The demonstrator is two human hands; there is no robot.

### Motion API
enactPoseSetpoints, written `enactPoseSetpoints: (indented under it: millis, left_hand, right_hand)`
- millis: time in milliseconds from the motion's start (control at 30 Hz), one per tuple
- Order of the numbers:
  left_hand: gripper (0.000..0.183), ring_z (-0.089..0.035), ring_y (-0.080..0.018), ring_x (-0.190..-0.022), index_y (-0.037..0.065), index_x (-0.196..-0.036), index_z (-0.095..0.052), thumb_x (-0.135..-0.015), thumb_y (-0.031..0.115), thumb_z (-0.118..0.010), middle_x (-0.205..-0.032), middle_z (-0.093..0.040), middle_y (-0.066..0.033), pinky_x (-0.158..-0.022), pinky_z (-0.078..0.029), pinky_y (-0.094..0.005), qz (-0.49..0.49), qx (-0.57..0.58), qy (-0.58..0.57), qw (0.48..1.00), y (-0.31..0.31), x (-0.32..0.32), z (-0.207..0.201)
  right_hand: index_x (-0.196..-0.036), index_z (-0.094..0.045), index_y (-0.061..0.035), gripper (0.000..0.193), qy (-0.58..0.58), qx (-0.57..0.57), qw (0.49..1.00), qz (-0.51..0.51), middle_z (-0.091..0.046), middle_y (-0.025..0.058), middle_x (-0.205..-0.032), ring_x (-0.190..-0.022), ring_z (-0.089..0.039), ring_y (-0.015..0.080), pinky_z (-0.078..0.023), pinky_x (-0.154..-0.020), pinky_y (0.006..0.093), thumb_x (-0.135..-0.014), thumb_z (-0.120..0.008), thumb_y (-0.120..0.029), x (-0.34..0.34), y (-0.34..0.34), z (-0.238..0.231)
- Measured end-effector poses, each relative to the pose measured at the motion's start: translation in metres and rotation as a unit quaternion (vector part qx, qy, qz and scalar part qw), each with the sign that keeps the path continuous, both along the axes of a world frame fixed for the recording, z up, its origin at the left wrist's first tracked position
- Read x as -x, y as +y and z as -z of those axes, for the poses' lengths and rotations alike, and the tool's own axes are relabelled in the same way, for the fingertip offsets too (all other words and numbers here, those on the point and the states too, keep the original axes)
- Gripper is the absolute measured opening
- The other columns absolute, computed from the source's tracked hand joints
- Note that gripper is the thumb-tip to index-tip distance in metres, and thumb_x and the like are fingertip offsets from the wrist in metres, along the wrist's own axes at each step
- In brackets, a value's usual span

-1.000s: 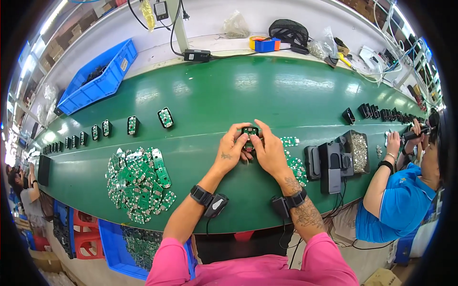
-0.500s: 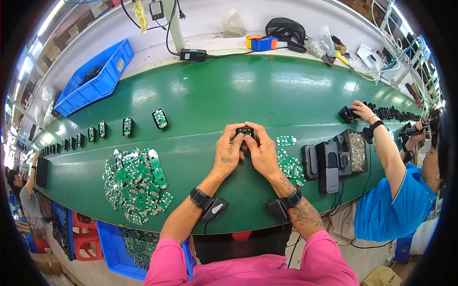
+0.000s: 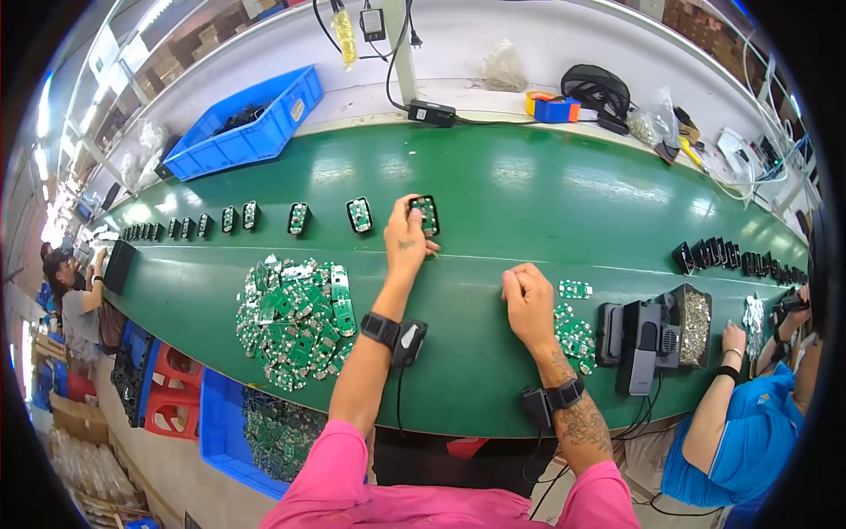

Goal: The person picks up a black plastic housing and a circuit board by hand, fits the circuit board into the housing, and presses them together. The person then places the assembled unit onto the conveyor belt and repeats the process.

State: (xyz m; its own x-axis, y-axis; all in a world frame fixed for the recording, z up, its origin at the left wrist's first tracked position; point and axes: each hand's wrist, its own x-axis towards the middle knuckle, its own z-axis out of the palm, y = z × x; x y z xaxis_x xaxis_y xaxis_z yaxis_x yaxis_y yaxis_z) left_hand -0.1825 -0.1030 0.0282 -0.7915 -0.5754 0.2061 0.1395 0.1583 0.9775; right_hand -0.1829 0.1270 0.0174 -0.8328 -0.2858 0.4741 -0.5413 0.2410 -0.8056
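Note:
My left hand [image 3: 407, 238] grips a small open black plastic case [image 3: 426, 216] with a green circuit board inside, thumb laid over its near-left edge. It is at the right end of a row of similar cases, beside the nearest one [image 3: 359, 215]. Closer to me on the right, my right hand [image 3: 529, 304] is curled closed above the green table, and nothing shows in its fingers. To its right are a single loose circuit board [image 3: 575, 289] and a small group of boards [image 3: 574, 338]. A large heap of green circuit boards [image 3: 295, 322] lies left of my left forearm.
A blue bin [image 3: 247, 132] stands at the far left. Right of me are a grey device [image 3: 641, 348] and a box of small metal parts [image 3: 695, 326]. Black cases [image 3: 705, 254] line the far right, near a co-worker in blue [image 3: 740, 432]. Another blue bin [image 3: 220, 432] sits below the table edge.
My hands have come apart. The left has carried the case away from me to the row's end; the right has let go and closed. The view has turned left, and the co-worker's arm has drawn back.

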Motion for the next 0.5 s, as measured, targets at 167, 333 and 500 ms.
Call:
enactPoseSetpoints:
  millis: [167,333,500]
  left_hand:
    - [0.028,-0.068,-0.0239,-0.052,0.007,-0.128,-0.053,-0.102,0.014,-0.044,-0.094,-0.068,-0.0146,-0.044,-0.054,-0.0316,-0.067,0.059,-0.092,0.992,-0.042,0.020,0.009]
    - [0.034,-0.067,-0.0244,-0.047,0.004,-0.134,-0.050,-0.102,0.016,-0.043,-0.086,-0.069,-0.0170,-0.045,-0.054,-0.0330,-0.089,0.098,-0.157,0.979,-0.056,0.026,0.015]
    - [0.038,-0.070,-0.0346,-0.078,0.005,-0.135,-0.051,-0.100,0.019,-0.047,-0.102,-0.068,-0.0216,-0.070,-0.057,-0.0442,-0.168,0.316,-0.201,0.912,-0.068,0.017,0.003]
  right_hand:
    - [-0.066,-0.053,0.0046,0.027,-0.019,0.005,0.996,-0.084,-0.058,0.0126,-0.069,-0.059,-0.054,0.0264,-0.041,-0.055,0.0371,-0.090,-0.062,-0.006,-0.007,0.000,-0.008]
    - [-0.065,-0.051,0.0047,0.031,-0.017,0.009,0.995,-0.095,-0.051,0.0115,-0.060,-0.052,-0.046,0.0207,-0.038,-0.051,0.0347,-0.091,-0.063,-0.008,-0.010,-0.001,-0.010]
    - [-0.067,-0.052,0.0024,0.037,-0.070,-0.007,0.995,-0.074,-0.047,0.0156,-0.058,-0.050,-0.043,0.0282,-0.036,-0.050,0.0400,-0.096,-0.062,-0.019,-0.011,0.001,-0.015]
